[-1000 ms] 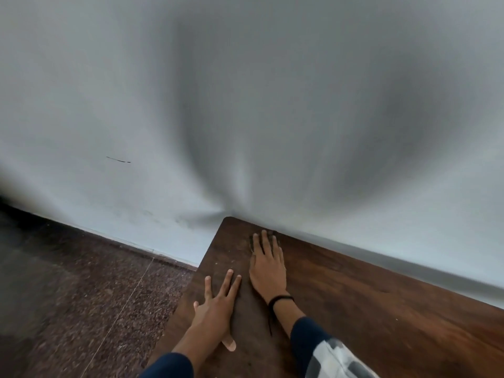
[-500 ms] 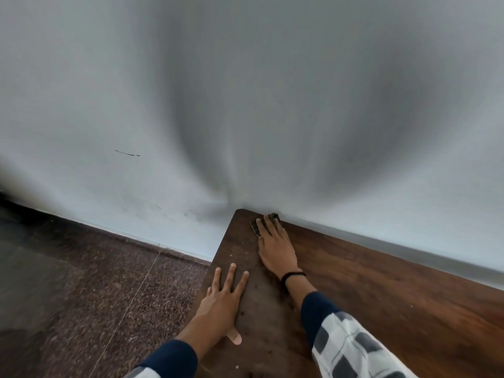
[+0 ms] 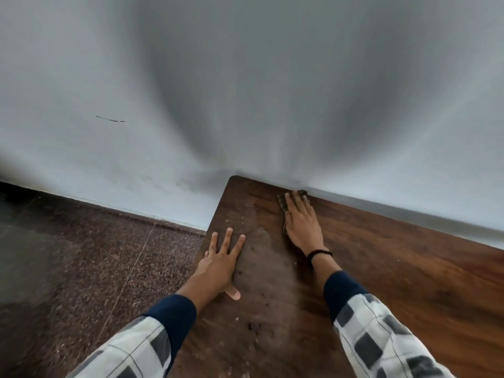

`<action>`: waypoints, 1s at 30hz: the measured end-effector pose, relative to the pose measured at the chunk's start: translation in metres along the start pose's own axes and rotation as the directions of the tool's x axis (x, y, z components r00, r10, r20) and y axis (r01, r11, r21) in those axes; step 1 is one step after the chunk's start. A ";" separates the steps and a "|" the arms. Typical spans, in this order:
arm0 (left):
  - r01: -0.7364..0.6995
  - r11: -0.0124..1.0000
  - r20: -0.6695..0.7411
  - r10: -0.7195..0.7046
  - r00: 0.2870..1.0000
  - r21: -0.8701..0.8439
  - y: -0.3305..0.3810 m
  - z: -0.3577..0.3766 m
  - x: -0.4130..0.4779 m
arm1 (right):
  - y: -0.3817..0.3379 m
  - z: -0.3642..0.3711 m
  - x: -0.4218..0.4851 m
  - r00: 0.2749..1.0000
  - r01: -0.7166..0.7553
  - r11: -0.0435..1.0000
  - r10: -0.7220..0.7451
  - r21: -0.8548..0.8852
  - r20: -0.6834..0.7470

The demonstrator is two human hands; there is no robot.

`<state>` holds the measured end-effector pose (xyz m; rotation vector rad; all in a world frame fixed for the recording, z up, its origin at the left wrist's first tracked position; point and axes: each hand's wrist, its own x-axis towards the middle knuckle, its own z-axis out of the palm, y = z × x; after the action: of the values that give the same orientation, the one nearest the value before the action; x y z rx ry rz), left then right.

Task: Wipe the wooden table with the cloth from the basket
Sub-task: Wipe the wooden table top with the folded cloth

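The dark wooden table [image 3: 381, 268] fills the lower right, its far edge against the wall. My right hand [image 3: 301, 225] lies flat, fingers pointing to the wall, pressing a small dark cloth [image 3: 282, 201] onto the tabletop near the far left corner. Only the cloth's edges show past my fingers. My left hand [image 3: 219, 263] rests flat with spread fingers near the table's left edge and holds nothing. Dusty smears and crumbs mark the wood between my arms. No basket is in view.
A pale grey wall [image 3: 245, 91] rises straight behind the table. Left of the table lies a dark speckled stone floor [image 3: 81, 268] with a thin seam line. The table's left edge drops to that floor.
My right hand has slid the cloth farther away and to the right, up to the wall edge. The left hand has stayed flat near the left edge. The view has tilted down slightly.
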<state>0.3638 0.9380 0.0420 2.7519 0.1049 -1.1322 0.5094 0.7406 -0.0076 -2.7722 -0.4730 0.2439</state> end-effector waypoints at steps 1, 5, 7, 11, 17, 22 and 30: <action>-0.001 1.000 -0.001 0.001 1.000 0.003 0.000 0.000 -0.001 | 0.002 0.001 -0.003 0.998 -0.057 0.998 0.057 0.013 -0.026; -0.013 1.000 -0.016 0.013 1.000 -0.015 -0.002 0.002 0.000 | -0.009 0.018 -0.072 0.998 -0.047 0.999 0.046 -0.012 -0.050; -0.020 1.000 -0.022 0.020 1.000 -0.020 -0.003 0.002 0.001 | -0.002 0.013 -0.100 0.987 0.157 0.987 -0.156 -0.026 0.036; -0.032 0.999 -0.027 0.032 0.999 -0.006 -0.004 0.002 0.002 | 0.033 -0.005 -0.082 0.994 0.101 0.995 -0.100 -0.020 0.044; -0.035 0.999 -0.045 0.035 0.998 -0.008 -0.006 0.006 0.001 | -0.009 0.029 -0.161 0.997 -0.041 0.999 0.041 -0.010 -0.059; -0.045 0.999 -0.052 0.045 0.998 -0.008 -0.009 0.007 0.002 | 0.024 0.012 -0.158 0.976 0.215 0.974 -0.213 -0.070 0.036; -0.067 0.998 -0.040 0.067 0.997 0.009 -0.009 0.006 0.002 | -0.021 0.041 -0.210 0.990 -0.084 0.996 0.080 -0.030 -0.117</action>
<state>0.3595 0.9462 0.0349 2.7629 0.0134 -1.0626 0.2989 0.6983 -0.0152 -2.8237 -0.3373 0.0940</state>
